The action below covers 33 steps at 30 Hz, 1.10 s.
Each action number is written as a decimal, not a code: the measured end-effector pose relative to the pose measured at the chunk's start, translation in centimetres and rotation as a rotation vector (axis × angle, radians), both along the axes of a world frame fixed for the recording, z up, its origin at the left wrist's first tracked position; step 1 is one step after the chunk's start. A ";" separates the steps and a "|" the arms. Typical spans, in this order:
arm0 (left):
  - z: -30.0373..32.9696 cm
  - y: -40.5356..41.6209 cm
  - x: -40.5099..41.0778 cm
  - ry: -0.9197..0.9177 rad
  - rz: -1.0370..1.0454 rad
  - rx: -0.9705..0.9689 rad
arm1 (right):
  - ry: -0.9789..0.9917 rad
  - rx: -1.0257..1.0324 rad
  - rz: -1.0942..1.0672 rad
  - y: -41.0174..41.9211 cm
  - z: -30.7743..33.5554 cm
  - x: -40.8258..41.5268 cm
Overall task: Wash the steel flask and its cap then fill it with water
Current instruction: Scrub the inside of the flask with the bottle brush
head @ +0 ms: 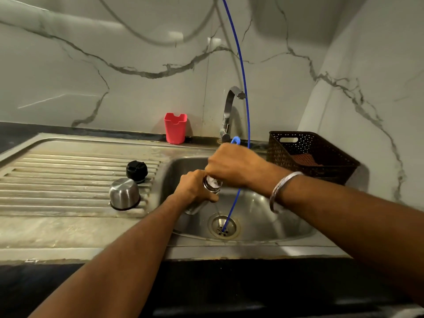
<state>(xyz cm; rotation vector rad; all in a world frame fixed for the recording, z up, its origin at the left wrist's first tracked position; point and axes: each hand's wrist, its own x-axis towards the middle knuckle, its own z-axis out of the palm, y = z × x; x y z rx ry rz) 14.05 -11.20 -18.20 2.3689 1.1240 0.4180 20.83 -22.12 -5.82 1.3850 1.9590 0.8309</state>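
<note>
Steel cup-cap [124, 193] stood inverted on drainboard [68, 177], left of centre; black stopper [136, 171] just behind it. Left hand [195, 188] curled round steel flask [212, 184] over sink [263, 210], frame centre. Flask's long axis tilted, mouth up-right toward right hand [234, 166]. Right hand gripped blue tube [236, 140] at mouth; thin stream fell toward drain [224, 226]. Caps lay nearer left hand.

No readable text showing anywhere: no labels, brands, numbers or signs.
</note>
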 end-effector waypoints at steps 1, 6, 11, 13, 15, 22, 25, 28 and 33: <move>-0.1 0.0 -0.1 -0.006 0.005 0.005 | 0.014 0.026 -0.003 -0.1 1.2 0.2; -0.4 -0.1 0.1 -0.018 0.000 0.021 | 0.100 0.152 -0.105 -1.2 1.7 0.1; -0.5 -0.5 0.0 -0.027 -0.032 0.054 | 0.322 0.192 -0.258 -1.9 0.0 1.1; -0.6 -0.6 0.1 -0.012 -0.069 0.069 | 0.325 0.139 -0.293 -2.5 1.6 1.6; -0.8 -0.6 0.2 -0.008 -0.086 0.083 | 0.199 0.064 -0.270 -3.3 2.9 1.3; -1.6 0.2 0.1 -0.074 -0.076 0.083 | 0.077 0.123 -0.151 -4.9 3.6 2.4; -1.8 0.4 0.0 -0.117 -0.082 0.088 | 0.761 -0.006 -0.550 -3.9 2.2 4.4; -1.6 0.4 -0.2 -0.122 -0.066 0.081 | 1.131 -0.034 -0.753 -3.3 2.0 5.1; -1.6 0.8 0.0 -0.119 -0.035 0.067 | 0.018 0.124 0.103 -4.6 2.1 4.0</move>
